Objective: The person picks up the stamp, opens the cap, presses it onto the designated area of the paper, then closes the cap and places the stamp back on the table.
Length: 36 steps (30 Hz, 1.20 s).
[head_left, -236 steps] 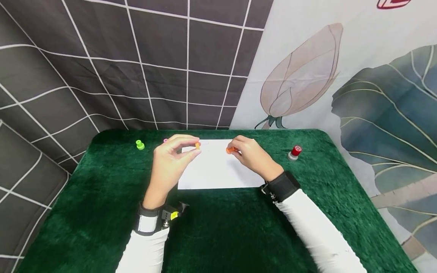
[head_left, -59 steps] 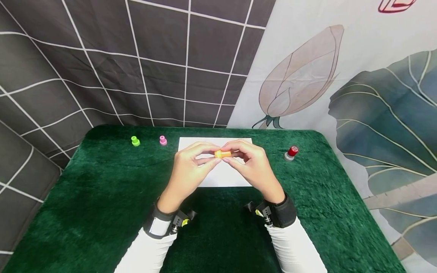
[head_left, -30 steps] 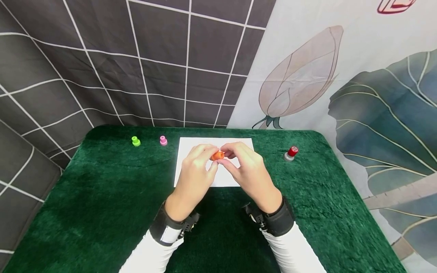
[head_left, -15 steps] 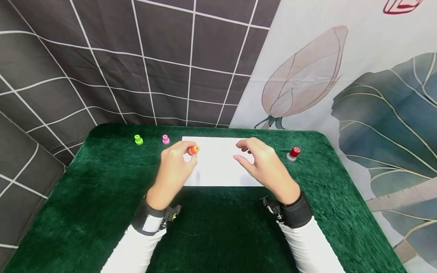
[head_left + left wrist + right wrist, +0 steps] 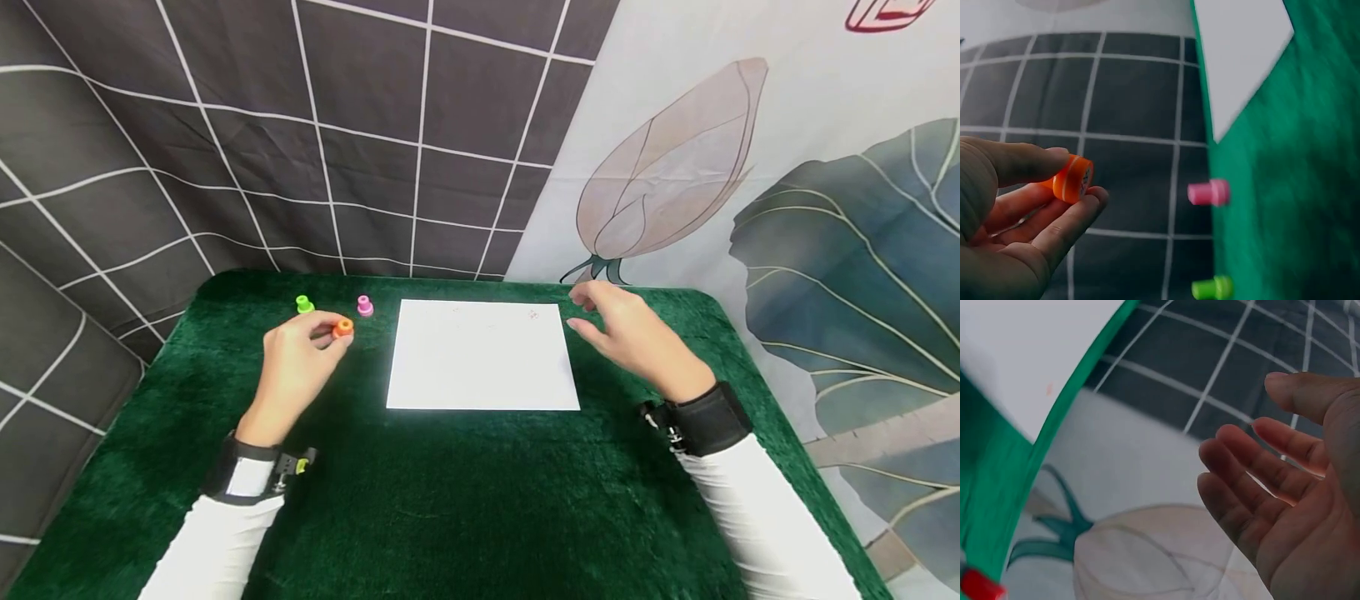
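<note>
My left hand (image 5: 296, 358) pinches a small orange stamp (image 5: 342, 327) between thumb and fingers, left of the paper. In the left wrist view the stamp (image 5: 1074, 179) shows a dark patterned end. The green stamp (image 5: 303, 305) stands just behind this hand, and a pink stamp (image 5: 364, 306) is a little to its right. Off the paper's right edge, my right hand (image 5: 637, 333) holds nothing, its fingers relaxed and apart. A red-topped stamp (image 5: 982, 585) appears at the lower left of the right wrist view; the right hand hides it in the head view.
A white sheet of paper (image 5: 483, 358) lies at the middle of the green cloth-covered table (image 5: 480, 500), with faint reddish marks near its top edge. Behind the table hang a dark grid-patterned cloth (image 5: 360, 150) and a pale cloth with a flower print (image 5: 667, 158).
Both hands were together at the orange stamp over the paper. The right hand has let go and moved right; the left has carried the stamp left, off the paper.
</note>
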Each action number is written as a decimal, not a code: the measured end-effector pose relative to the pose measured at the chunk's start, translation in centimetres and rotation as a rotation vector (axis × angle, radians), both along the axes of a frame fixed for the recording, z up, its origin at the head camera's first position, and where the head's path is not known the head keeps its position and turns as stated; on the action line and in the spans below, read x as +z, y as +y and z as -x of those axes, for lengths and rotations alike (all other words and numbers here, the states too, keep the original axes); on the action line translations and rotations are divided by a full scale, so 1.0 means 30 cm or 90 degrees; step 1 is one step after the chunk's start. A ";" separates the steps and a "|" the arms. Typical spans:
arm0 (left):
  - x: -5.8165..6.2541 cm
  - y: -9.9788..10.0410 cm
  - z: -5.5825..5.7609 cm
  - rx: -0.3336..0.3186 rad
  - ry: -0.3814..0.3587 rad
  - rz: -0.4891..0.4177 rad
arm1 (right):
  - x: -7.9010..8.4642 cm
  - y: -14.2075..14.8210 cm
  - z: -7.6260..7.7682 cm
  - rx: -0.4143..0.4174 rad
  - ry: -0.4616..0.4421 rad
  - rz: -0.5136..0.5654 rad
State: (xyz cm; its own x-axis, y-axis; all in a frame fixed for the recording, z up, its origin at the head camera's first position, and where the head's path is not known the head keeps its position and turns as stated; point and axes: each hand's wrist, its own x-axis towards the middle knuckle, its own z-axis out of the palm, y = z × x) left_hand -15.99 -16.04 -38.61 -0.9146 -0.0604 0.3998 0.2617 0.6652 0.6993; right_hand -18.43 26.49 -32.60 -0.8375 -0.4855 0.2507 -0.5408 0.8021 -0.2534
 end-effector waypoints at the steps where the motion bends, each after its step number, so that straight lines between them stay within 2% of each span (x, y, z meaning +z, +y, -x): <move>1: -0.006 -0.016 0.004 0.004 -0.003 -0.001 | 0.003 0.013 0.008 -0.005 -0.009 -0.012; 5: -0.042 -0.073 0.030 0.021 -0.026 0.000 | 0.012 0.061 0.035 -0.020 -0.036 -0.058; 10: -0.089 -0.136 0.057 0.041 -0.056 -0.008 | 0.025 0.109 0.057 -0.034 -0.077 -0.085; 17: -0.126 -0.197 0.072 0.055 -0.074 0.010 | 0.029 0.182 0.093 -0.048 -0.114 -0.114; 21: -0.147 -0.222 0.070 0.045 -0.096 0.030 | 0.025 0.218 0.110 -0.057 -0.124 -0.127; 28: -0.160 -0.244 0.071 0.022 -0.151 0.059 | 0.008 0.263 0.115 -0.074 -0.147 -0.115; 36: -0.183 -0.253 0.075 0.007 -0.171 0.067 | -0.005 0.292 0.122 -0.088 -0.159 -0.124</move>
